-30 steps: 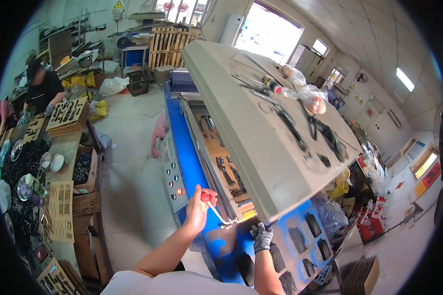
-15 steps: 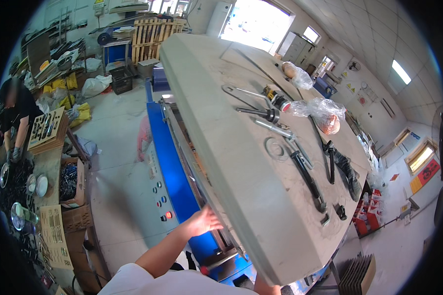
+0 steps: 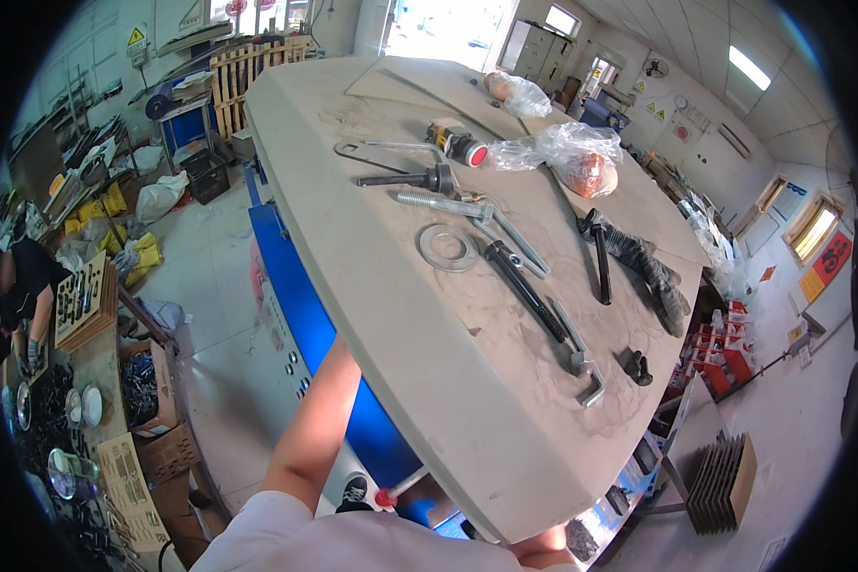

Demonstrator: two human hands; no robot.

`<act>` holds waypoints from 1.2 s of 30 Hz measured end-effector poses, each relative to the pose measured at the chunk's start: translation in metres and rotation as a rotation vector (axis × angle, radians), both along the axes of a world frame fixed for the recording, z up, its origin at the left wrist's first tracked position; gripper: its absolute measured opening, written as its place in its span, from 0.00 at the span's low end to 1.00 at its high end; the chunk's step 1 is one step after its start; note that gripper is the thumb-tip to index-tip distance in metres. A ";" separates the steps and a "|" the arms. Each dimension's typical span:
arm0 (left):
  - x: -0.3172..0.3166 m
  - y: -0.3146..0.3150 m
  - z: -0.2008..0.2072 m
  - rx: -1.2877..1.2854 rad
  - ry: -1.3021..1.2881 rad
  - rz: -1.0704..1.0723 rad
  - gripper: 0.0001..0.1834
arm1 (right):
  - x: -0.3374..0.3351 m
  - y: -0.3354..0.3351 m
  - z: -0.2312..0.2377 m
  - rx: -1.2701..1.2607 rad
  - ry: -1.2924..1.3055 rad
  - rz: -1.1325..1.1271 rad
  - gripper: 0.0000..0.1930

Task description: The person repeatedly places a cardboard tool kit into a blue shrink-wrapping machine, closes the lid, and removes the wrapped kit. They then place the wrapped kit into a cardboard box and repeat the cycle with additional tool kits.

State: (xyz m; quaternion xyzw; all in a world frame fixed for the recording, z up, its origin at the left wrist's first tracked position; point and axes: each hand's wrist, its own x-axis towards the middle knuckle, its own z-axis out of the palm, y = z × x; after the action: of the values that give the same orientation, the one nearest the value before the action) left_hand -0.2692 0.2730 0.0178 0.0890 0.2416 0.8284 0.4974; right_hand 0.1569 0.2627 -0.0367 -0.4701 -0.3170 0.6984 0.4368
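Both hands were hidden by the beige lid [image 3: 400,357] — grip could not be told. Lid lay over the blue machine [image 3: 379,434] — judged that a jolt could roll the bolt [image 3: 439,202] off its top.

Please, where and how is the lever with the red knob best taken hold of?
Probably by its red knob, in a full grasp, coming from the person's left. The knob is rounded and ends the lever, which slants out from under the edge of the cover toward the lower left; the knob stands clear there, while the lever's other end is hidden.
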 end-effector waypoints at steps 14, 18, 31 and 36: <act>-0.001 -0.030 -0.032 -0.068 0.002 0.003 0.14 | 0.001 -0.019 0.015 -0.043 0.068 -0.060 0.08; 0.004 -0.037 -0.038 -0.070 0.009 -0.008 0.14 | -0.002 -0.024 0.028 -0.035 0.127 -0.063 0.08; 0.195 -0.106 -0.133 -0.249 -0.076 -0.289 0.14 | 0.117 -0.049 0.049 0.006 0.370 -0.265 0.09; 0.245 -0.152 -0.130 -0.367 0.019 -0.243 0.14 | 0.194 -0.075 0.017 -0.113 0.296 -0.305 0.08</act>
State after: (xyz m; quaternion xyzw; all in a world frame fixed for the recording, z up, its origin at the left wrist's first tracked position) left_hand -0.0239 0.1215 -0.1118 0.0334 0.3803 0.7037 0.5993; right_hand 0.3507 0.1879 -0.0195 -0.4287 -0.1349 0.7025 0.5518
